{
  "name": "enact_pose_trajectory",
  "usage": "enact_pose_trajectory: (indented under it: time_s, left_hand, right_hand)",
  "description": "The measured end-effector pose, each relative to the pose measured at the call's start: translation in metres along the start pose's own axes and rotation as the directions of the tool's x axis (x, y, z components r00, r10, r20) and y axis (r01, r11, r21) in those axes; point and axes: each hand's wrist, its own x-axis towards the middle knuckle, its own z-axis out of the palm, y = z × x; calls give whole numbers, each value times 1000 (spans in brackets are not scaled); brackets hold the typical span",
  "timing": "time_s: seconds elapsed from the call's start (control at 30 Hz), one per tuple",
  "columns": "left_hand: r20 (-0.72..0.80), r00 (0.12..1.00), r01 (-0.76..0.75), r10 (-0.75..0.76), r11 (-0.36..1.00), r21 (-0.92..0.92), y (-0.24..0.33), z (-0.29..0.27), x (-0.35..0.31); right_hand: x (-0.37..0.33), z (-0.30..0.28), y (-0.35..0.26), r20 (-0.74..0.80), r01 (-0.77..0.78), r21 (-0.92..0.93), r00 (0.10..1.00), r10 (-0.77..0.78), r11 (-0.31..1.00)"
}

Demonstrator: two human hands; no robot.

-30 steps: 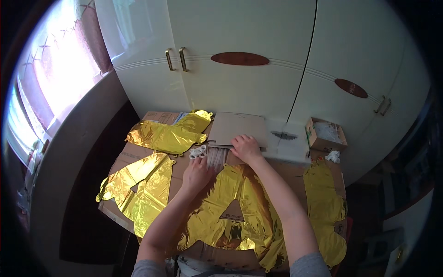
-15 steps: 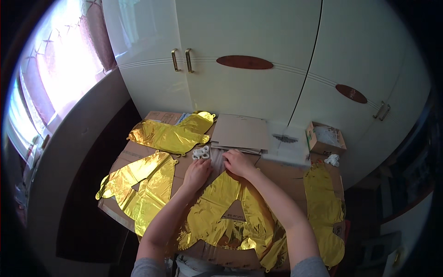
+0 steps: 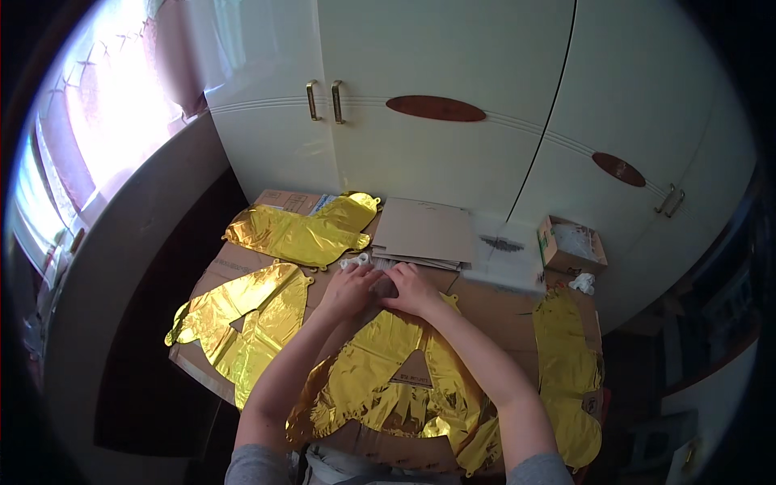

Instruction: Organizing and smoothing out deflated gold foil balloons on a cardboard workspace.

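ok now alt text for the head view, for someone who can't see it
A person's left hand and right hand are close together over a cardboard-covered table, near a flat gold foil shape; any held item is unclear. Three more foil shapes lie around it, with cardboard sheets and pale cabinets behind.

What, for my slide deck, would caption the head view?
Left hand and right hand close together near the middle gold foil, cardboard stack beyond.
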Motion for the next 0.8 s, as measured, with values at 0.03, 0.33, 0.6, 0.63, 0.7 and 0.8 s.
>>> enact_pose_trajectory:
  time_s: [0.03, 0.33, 0.6, 0.63, 0.7, 0.8]
  left_hand:
    - [35, 999, 5, -4, 1000, -12, -2, 0, 0]
    - [-39, 999, -40, 38, 997, -59, -11, 4, -15]
    - [-36, 999, -44, 38, 984, -175, -24, 2, -17]
    - [-21, 999, -53, 50, 983, -175, -25, 4, -12]
    - [9, 998, -66, 69, 983, -171, -25, 8, -5]
    - [-4, 994, -110, 111, 986, -128, -31, 14, 0]
  right_hand:
    - [0, 0, -1, -13, -3, -15, 1000, 3, 1000]
    - [7, 19, 16, -113, -6, -23, 994, 3, 1000]
    - [-5, -40, 80, -219, -182, -146, 964, 148, 972]
    - [-15, -53, 101, -220, -197, -228, 964, 147, 954]
    - [-32, -77, 126, -169, -274, -356, 959, 226, 894]
    - [-42, -101, 132, 33, -308, -509, 926, 377, 803]
